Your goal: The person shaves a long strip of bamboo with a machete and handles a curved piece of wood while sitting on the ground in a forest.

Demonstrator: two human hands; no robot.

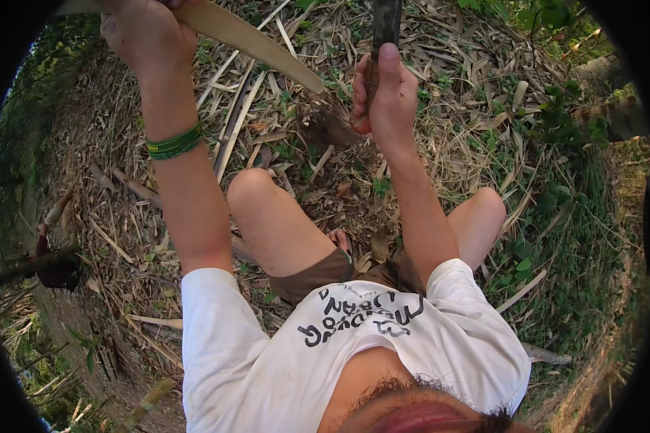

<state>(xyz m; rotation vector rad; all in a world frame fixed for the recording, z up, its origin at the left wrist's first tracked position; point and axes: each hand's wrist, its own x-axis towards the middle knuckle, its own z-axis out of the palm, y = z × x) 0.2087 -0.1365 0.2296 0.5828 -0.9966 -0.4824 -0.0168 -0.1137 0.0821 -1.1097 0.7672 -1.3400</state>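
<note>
My left hand [150, 37], with a green band on its wrist, is at the upper left with its fingers closed round a pale, flat length of split wood or bamboo [249, 43]. The piece tapers to a blunt end that points right and toward me, above a small brown stump [328, 124]. To the right, my right hand [393, 101] grips a machete [387, 23] by its handle, thumb laid along the top. Its dark blade points away from me, and its tip is cut off by the picture's upper edge. Blade and pale piece are apart.
My bent knees stand either side of the stump. Long split strips [232, 133] lie on the dry leaf litter left of it. A log or trunk [614, 119] shows at the far right, a dark bundle [56, 270] at the far left. Green plants grow on the right.
</note>
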